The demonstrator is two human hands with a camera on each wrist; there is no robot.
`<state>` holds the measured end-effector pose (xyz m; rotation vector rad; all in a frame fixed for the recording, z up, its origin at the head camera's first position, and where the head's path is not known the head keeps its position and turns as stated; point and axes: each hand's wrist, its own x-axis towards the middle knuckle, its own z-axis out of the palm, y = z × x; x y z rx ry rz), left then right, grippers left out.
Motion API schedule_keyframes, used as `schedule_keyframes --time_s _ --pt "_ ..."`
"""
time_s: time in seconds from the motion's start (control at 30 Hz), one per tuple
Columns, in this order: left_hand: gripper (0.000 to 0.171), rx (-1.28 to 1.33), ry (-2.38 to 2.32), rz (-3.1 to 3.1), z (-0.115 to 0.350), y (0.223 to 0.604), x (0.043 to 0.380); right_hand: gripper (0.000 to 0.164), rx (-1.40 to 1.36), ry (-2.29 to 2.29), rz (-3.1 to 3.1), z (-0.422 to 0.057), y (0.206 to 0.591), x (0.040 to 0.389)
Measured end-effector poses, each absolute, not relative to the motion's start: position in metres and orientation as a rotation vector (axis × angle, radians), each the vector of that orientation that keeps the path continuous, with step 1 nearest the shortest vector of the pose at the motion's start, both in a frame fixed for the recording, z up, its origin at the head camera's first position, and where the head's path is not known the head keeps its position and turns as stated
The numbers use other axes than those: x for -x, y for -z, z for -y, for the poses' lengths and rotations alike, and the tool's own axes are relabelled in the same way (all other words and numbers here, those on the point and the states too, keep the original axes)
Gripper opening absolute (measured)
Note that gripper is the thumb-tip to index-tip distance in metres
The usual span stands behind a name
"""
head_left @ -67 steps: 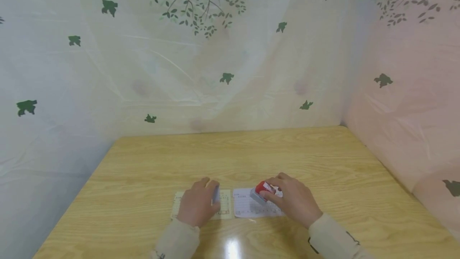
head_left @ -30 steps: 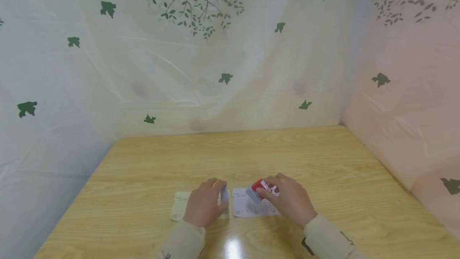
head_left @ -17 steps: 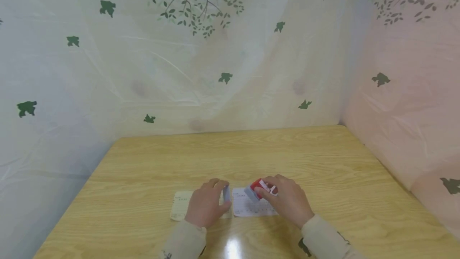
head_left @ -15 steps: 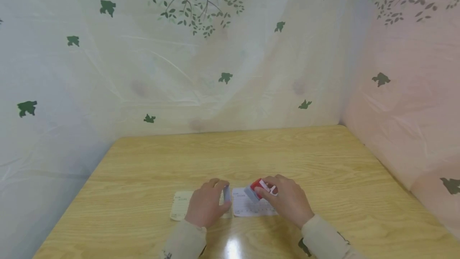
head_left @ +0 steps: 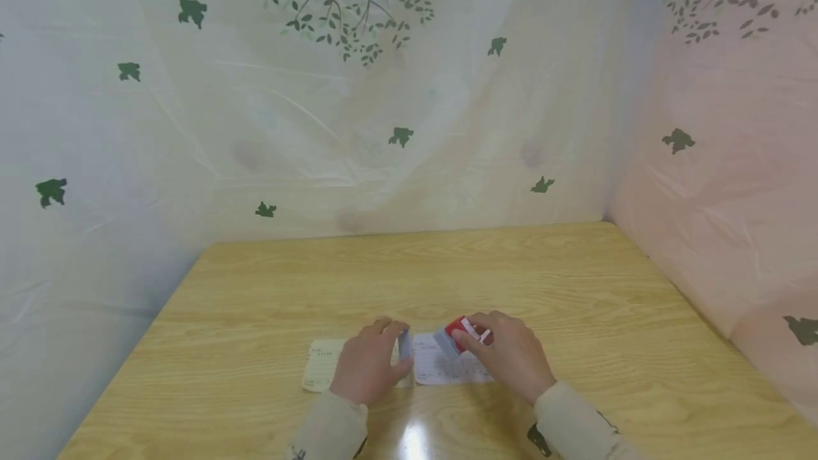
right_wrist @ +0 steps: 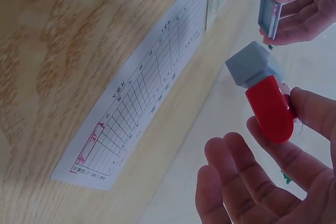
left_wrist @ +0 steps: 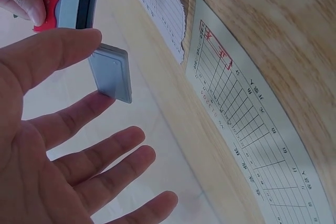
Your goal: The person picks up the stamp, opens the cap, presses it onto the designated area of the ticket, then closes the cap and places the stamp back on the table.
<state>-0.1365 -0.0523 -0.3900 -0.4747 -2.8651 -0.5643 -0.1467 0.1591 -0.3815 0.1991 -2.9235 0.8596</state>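
Observation:
My left hand [head_left: 364,368] pinches a flat grey stamp cap [left_wrist: 111,74] between thumb and forefinger, the other fingers spread. A red-and-grey self-inking stamp [right_wrist: 269,109] is pinched by my right hand [head_left: 517,357], its grey end tilted toward the cap. Stamp and cap are close but apart. Below the left hand lies a pale yellow receipt slip [head_left: 321,364], partly covered by it. Under the stamp is a white receipt slip [head_left: 431,368]. Each slip carries a red boxed mark near one end, seen in the wrist views.
Both slips lie side by side near the front of a wooden table [head_left: 409,275]. A pale curtain [head_left: 307,148] with leaf and bird prints hangs behind it, and a pinkish one [head_left: 722,218] hangs on the right.
Since the earliest frame my left hand has moved right with the cap. My right hand has shifted slightly left, and the stamp is tilted more. In the last half second there is hardly any motion.

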Motion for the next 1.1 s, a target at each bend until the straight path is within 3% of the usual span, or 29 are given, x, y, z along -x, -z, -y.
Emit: schedule_keyframes --time_s 0.67,0.93,1.1 --pt "0.045 0.470 0.589 2.867 0.047 0.392 0.138 0.047 -0.107 -1.102 2.891 -0.160 0.389 0.152" --pt "0.048 0.430 0.634 2.918 0.041 0.388 0.144 0.023 -0.156 -1.197 2.864 -0.163 0.389 0.162" --pt "0.049 0.408 0.633 2.936 0.037 0.385 0.147 0.022 -0.193 -1.219 2.850 -0.165 0.389 0.167"
